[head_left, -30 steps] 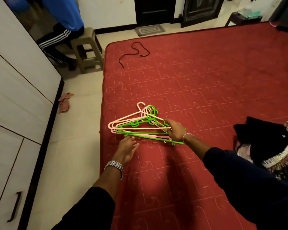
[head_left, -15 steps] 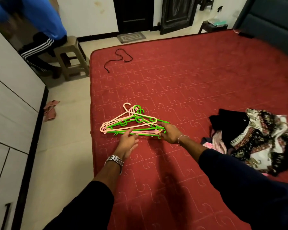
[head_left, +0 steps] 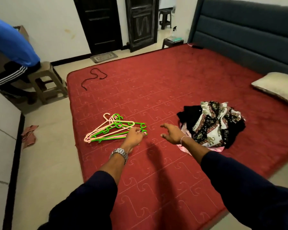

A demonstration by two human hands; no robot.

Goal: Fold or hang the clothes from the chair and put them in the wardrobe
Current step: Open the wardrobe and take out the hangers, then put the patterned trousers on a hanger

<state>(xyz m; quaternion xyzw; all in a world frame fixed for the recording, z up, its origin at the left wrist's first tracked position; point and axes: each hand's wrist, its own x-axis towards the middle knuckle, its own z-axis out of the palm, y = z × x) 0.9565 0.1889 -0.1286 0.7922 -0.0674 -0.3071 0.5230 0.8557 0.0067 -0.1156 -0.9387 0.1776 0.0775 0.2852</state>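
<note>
Green and pink plastic hangers lie in a loose stack on the red bed, near its left edge. Their long bars run left to right across the view, and their hooks are bunched at the far side. The left hand sits on the right-hand end of that stack, its fingers curled over the bar ends, apparently pinching them; exactly which hanger it has hold of cannot be told. The right hand hovers just above the mattress with fingers spread and nothing in them. It is between the hangers and the pile of clothes, which lies close to its right, a patterned black-and-white garment heaped over dark and pink pieces. So the clothes fall to the right hand, the nearer one, and the hangers to the left. The likely next move is for the free hand to swing right and draw one garment toward the hanger. The white wardrobe stands to the left, across a strip of floor.
</note>
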